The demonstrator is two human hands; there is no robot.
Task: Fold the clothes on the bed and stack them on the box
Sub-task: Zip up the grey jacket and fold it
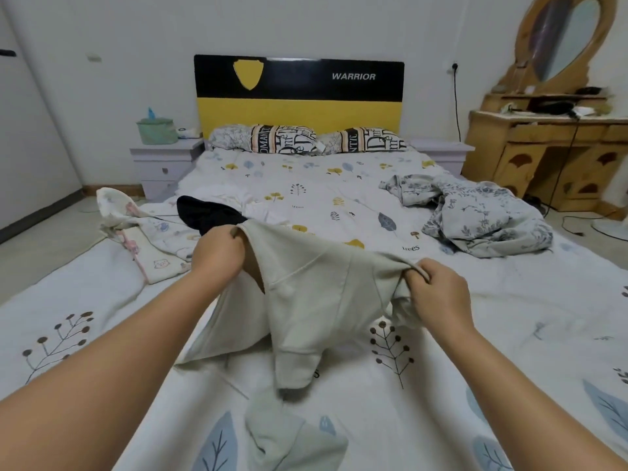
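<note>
A pale beige garment [312, 300] hangs lifted above the bed [102, 317], its lower part trailing onto the sheet near me. My left hand [219, 254] grips its upper left edge. My right hand [438, 294] pinches its upper right edge. Further up the bed lie a black garment [204, 212], a white one [234, 197] behind it, a cream printed garment [146, 239] at the left edge and a grey floral garment [482, 212] at the right. No box is in view.
Two patterned pillows [306, 139] lean at the yellow and black headboard [299, 93]. A lilac nightstand [163, 164] stands at the left, with a green pouch [157, 130] on it. A wooden dressing table [550, 151] with a mirror stands at the right, cables on the floor below.
</note>
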